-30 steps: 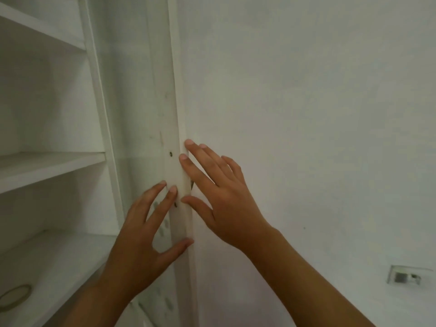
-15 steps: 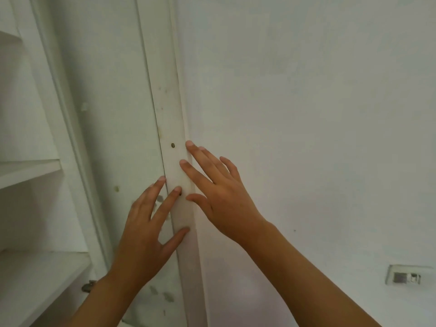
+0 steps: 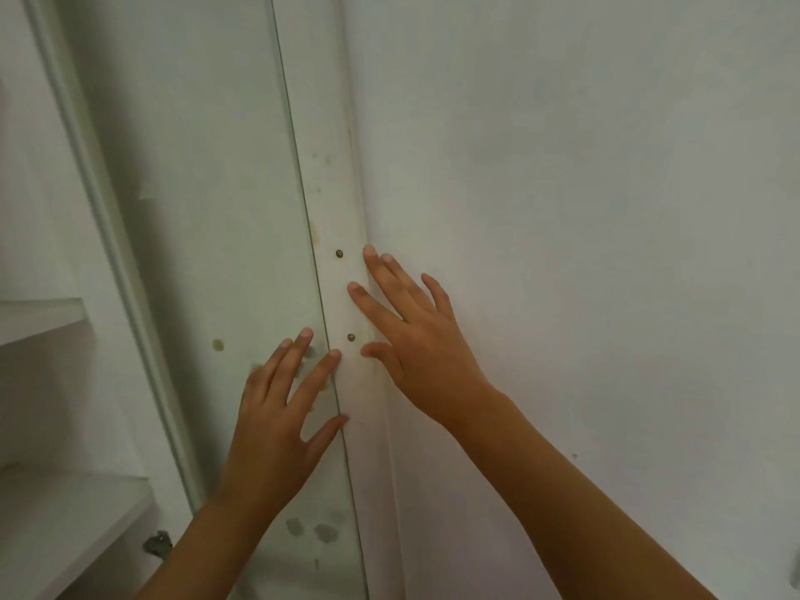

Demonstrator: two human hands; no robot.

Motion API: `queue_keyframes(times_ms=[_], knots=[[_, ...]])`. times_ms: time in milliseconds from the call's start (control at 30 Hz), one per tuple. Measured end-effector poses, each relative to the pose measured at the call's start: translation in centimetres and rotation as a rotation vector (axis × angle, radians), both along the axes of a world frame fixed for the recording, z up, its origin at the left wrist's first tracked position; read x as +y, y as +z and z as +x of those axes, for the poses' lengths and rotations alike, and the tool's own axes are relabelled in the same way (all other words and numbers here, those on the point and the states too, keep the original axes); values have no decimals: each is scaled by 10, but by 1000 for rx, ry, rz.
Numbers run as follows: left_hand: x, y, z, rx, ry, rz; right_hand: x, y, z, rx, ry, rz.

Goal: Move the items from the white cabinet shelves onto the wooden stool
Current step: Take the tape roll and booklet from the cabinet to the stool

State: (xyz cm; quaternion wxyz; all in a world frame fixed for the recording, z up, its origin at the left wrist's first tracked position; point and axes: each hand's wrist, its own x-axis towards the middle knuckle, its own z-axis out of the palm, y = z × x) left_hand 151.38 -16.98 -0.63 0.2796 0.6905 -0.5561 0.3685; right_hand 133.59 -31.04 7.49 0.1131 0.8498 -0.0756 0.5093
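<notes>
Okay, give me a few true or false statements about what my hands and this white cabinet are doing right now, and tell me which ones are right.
1. Both hands have their fingers spread out flat. True: the left hand and the right hand are both open.
2. The right hand grips a bottle. False: it holds nothing; its fingers lie on the white vertical strip and the wall.
3. Two screws show in the vertical strip. True: an upper screw and a lower screw.
4. The shelves are packed with items. False: the cabinet shelves seen at left show no items.
5. The left hand is on the wall right of the strip. False: it lies on the door panel left of it.
</notes>
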Motion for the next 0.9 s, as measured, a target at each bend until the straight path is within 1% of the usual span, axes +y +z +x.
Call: queue_keyframes(times_ms=[333, 500, 600, 733, 900], knots=[[-2, -2, 1, -16, 31, -4, -3, -5, 5, -24, 3, 14], [9, 3, -4, 32, 5, 28, 9, -7, 3, -25, -53, 33], [30, 1, -4, 66, 18, 22, 27, -10, 1, -39, -78, 56], [70, -6, 0, 97, 58, 13, 64, -19, 5, -49, -21, 48], [137, -15, 3, 207, 106, 7, 117, -28, 31, 54, 77, 118]])
